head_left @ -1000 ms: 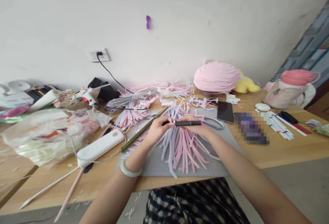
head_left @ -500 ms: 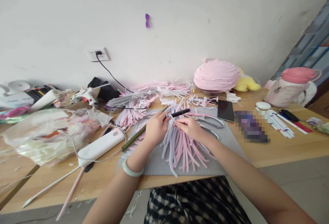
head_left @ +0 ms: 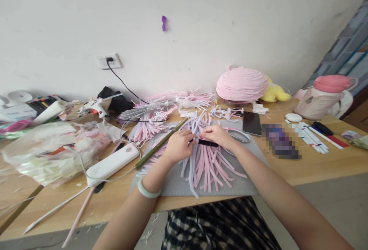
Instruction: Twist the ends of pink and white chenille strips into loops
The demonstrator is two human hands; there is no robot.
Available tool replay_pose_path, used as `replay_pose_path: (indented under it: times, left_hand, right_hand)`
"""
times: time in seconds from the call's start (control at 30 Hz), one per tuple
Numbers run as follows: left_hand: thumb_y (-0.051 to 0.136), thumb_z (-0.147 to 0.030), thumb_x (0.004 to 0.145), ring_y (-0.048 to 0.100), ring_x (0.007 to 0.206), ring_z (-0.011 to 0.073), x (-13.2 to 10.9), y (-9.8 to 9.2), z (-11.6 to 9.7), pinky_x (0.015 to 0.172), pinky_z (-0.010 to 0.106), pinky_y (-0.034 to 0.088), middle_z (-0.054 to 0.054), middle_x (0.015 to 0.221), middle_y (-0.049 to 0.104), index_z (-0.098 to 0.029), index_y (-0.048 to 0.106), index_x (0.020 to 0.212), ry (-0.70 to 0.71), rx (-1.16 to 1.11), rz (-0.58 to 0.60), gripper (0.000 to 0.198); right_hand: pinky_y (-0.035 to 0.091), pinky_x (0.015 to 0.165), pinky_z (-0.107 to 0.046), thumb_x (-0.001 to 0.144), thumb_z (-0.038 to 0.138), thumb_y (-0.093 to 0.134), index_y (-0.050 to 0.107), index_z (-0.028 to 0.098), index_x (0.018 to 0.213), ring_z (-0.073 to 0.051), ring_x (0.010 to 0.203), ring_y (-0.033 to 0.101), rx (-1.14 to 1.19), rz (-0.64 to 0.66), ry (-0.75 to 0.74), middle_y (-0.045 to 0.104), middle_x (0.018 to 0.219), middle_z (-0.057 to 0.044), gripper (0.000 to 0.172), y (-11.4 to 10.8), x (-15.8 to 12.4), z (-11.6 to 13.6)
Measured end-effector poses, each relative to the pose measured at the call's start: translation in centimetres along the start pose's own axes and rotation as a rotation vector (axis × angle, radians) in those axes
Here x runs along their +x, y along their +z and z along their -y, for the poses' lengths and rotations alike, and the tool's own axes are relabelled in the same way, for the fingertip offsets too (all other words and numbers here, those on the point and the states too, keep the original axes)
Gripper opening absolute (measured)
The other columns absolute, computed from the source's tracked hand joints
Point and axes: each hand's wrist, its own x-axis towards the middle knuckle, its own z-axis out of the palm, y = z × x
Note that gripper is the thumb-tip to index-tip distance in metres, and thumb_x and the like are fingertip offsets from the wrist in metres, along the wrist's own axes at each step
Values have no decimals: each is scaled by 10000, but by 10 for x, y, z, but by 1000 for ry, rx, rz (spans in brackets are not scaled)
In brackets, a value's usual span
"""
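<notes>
A fan of pink and lilac pipe cleaners (head_left: 205, 169) lies on a grey cutting mat (head_left: 175, 185). My left hand (head_left: 181, 144) is closed at its upper left part, with a black marker (head_left: 208, 142) reaching out to the right from its fingers. My right hand (head_left: 217, 136) is closed just above the marker, its fingertips pinched at the pipe cleaners near the left fingertips. The exact strand between those fingertips is too small to make out. Scissors (head_left: 240, 135) lie partly behind my right hand. An olive-green stick (head_left: 161, 142) slants beside my left hand.
A white glue-gun-like corded device (head_left: 113, 164) and a plastic bag (head_left: 37, 154) are at left. More pipe cleaners (head_left: 148, 127) lie behind. A pink wound bundle (head_left: 241, 84), a phone (head_left: 252, 123), white markers (head_left: 314, 139) and a pink-lidded jug (head_left: 320, 100) stand or lie at right.
The marker has swung from pointing up and right to lying almost level, lower down. My right hand has moved slightly up, and my left hand slightly right and down.
</notes>
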Motion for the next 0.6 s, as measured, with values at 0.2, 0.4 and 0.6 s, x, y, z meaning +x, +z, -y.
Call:
replay_pose_path:
  times: [0.2,0.4,0.6]
  left_hand:
    - [427,-239,830,588,842,209,2,5,1,750,295,419,85,873,638,-178,608,999,-215,104,-171,255]
    - [451,-266,817,586,849,199,1,2,10,774,296,426,73,899,649,-149,612,946,-289,-429,-272,237]
    - [517,-274,782,589,774,184,-1,-6,9,728,275,431,65,803,646,-154,664,845,-44,-462,-28,200]
  right_hand:
    - [278,468,-208,766,287,483,619,133,643,-74,462,373,67,13,-89,478,524,27,239,16,-12,6]
    - [139,380,-181,685,334,595,608,123,705,-23,357,226,440,280,218,409,468,69,213,16,-3,-4]
    - [174,395,-190,621,274,653,613,110,601,-30,370,284,379,190,227,420,420,70,170,-3,5,-9]
